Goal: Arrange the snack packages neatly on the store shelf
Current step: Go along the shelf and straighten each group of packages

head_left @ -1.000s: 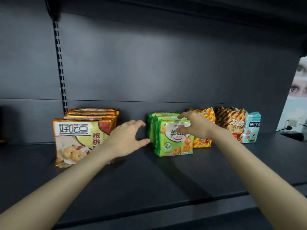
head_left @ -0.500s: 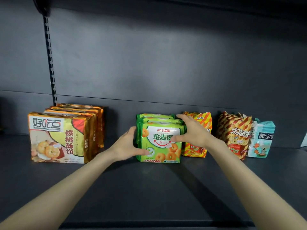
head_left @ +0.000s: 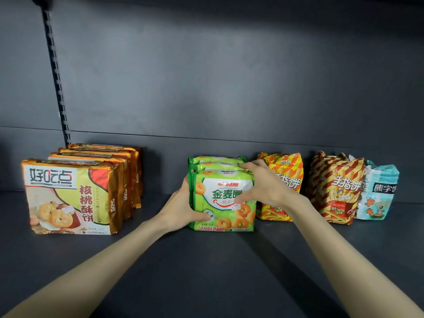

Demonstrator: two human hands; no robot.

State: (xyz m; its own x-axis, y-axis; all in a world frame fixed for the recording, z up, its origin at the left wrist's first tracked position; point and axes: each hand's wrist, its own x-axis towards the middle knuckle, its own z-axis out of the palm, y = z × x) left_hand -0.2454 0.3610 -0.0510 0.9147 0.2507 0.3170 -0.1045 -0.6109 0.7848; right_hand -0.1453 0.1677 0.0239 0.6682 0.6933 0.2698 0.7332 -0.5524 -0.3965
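A row of three green biscuit packs (head_left: 223, 204) stands upright in the middle of the dark shelf (head_left: 206, 267). My left hand (head_left: 181, 208) grips the front pack's left edge, thumb across its lower front. My right hand (head_left: 263, 187) grips the right side, fingers over the top of the packs and thumb on the front face. Several orange walnut-cookie packs (head_left: 73, 198) stand in a row at the left. To the right stand an orange striped bag (head_left: 285, 180), a red-and-gold striped bag (head_left: 335, 187) and a light blue bag (head_left: 377, 193).
The shelf's grey back panel (head_left: 229, 88) rises behind the packs, with a slotted upright rail (head_left: 56, 74) at the left. Bare shelf lies between the orange packs and the green packs, and in front of all the packs.
My left hand moved in from open air to the green packs' left side and closed on the front pack. My right hand stayed on the right side. The view shifted closer and leftward.
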